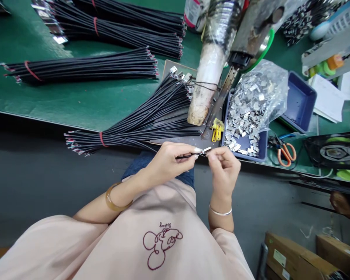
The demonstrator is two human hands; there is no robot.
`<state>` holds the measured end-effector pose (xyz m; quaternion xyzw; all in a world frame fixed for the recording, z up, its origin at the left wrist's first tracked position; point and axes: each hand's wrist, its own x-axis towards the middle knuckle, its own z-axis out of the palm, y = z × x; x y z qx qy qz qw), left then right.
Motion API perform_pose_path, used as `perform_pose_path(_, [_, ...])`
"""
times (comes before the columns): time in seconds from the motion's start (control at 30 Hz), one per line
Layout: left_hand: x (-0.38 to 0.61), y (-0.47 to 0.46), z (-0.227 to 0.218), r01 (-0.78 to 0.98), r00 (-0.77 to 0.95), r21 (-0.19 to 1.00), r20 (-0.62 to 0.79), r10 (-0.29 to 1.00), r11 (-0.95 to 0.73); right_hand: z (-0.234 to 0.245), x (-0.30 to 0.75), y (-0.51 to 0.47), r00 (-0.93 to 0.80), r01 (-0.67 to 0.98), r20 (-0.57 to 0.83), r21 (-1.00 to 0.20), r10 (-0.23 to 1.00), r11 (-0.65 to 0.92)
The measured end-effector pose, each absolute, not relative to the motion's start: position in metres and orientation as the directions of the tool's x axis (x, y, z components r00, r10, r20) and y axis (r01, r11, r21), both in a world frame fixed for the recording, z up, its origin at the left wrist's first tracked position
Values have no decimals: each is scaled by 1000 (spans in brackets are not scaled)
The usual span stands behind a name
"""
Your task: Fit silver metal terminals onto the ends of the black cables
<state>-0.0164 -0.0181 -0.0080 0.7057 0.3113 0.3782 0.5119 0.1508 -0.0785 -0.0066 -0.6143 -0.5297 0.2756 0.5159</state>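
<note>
- Pinching the black cable (pixel 186 156) near its tip, my left hand (pixel 172 156) is closed.
- Right hand (pixel 224 167) curls beside the metal connector (pixel 207 149), between my hands; its grip I can't tell.
- Cable: probably light, bendy; grip its jacket.

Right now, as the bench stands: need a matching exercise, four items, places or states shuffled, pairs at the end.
Column one
1. Left hand
2. Right hand
3. Clear plastic bag
4. Orange-handled tool

Column two
A. Lies just right of the blue tray of metal pieces
B. Has a silver bangle on its wrist
C. Holds a black cable
D. Lies partly over that same blue tray

Pairs: 1-C, 2-B, 3-D, 4-A
</note>
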Motion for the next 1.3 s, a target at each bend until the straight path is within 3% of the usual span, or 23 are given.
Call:
perform_pose_path(0.1, [-14,-18,-7,29,470,994,82,879,-108,-4,156,-79,421,270,342,-932,840,244])
perform_pose_path(0.23, [-10,-14,-6,-8,406,998,-60,912,69,-4,151,-83,482,462,462,-856,744,232])
perform_pose_path(0.37, [-8,-8,-6,-36,418,994,-82,905,106,-10,145,-82,295,674,570,-693,767,256])
perform_pose_path(0.47, [-5,-6,-6,-52,406,994,-65,912,94,-16,144,-76,166,735,622,-596,765,324])
perform_pose_path(0.73, [1,-3,-4,-75,355,989,-90,931,124,-18,143,-64,168,734,601,-606,782,308])
perform_pose_path(0.97, [0,-2,-3,-75,355,991,-80,932,113,-7,143,-66,106,774,629,-538,770,333])
perform_pose_path(1.3, [-1,-6,-5,-1,381,998,-65,922,70,-10,149,-71,99,740,581,-586,808,330])
